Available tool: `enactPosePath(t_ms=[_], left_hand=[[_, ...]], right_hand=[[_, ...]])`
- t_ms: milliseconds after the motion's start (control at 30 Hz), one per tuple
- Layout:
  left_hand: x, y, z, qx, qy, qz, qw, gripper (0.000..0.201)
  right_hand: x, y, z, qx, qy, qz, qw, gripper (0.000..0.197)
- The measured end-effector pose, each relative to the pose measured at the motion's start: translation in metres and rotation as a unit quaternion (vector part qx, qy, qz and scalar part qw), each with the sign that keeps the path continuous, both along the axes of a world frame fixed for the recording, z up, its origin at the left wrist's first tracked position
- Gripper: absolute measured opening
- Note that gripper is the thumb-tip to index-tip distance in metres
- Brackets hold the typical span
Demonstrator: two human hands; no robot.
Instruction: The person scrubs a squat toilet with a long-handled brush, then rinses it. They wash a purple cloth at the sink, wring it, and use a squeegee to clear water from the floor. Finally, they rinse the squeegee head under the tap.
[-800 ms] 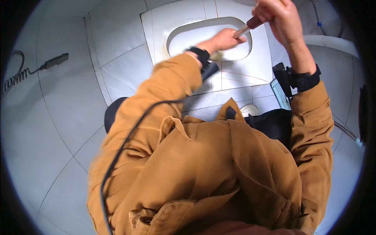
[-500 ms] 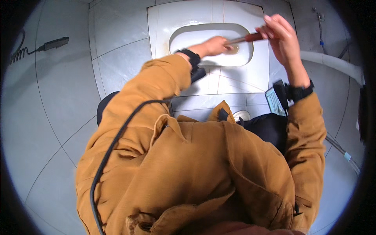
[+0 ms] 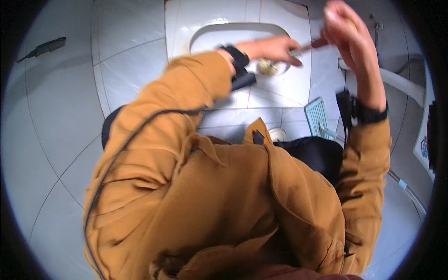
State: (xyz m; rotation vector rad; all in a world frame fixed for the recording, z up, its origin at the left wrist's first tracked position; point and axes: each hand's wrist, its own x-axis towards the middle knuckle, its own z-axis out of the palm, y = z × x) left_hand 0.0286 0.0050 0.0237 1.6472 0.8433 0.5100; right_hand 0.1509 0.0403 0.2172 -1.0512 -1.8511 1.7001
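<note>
A squat toilet (image 3: 210,42) with a white bowl lies in front of me. My right hand (image 3: 347,30) is raised beyond its right end, its fingers closed round the dark red handle of a long-handled brush (image 3: 305,48). Over the bowl's right part, my left hand (image 3: 276,49) grips the brush's thin shaft, thumb and fingers round it. Just below that hand shows a pale yellowish, bristly-looking clump (image 3: 268,67), blurred. Whether it joins the shaft is hidden by my left hand. Black bands with small boxes sit on both wrists.
A pale blue slatted tool head (image 3: 315,116) with a pole stands by my right knee. A white pipe (image 3: 406,84) curves along the right side, below a small wall tap (image 3: 378,25). At the far left lies a dark bar-shaped device (image 3: 49,45). A black cable crosses my left sleeve.
Both hands have shifted toward the right end of the bowl with the brush, the right hand higher. The pale clump now shows more fully. The whole view has shifted slightly.
</note>
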Motion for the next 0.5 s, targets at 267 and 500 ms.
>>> enactPosePath(t_ms=[267,500], left_hand=[[-0.168,0.059,0.101,-0.086,0.063,0.07,0.992,0.049],[-0.201,0.02,0.054,-0.086,0.184,0.057,0.978,0.039]], right_hand=[[-0.066,-0.007,-0.046,0.069,0.133,-0.13,0.98,0.013],[-0.09,-0.127,-0.095,0.121,-0.088,0.333,0.931,0.022]])
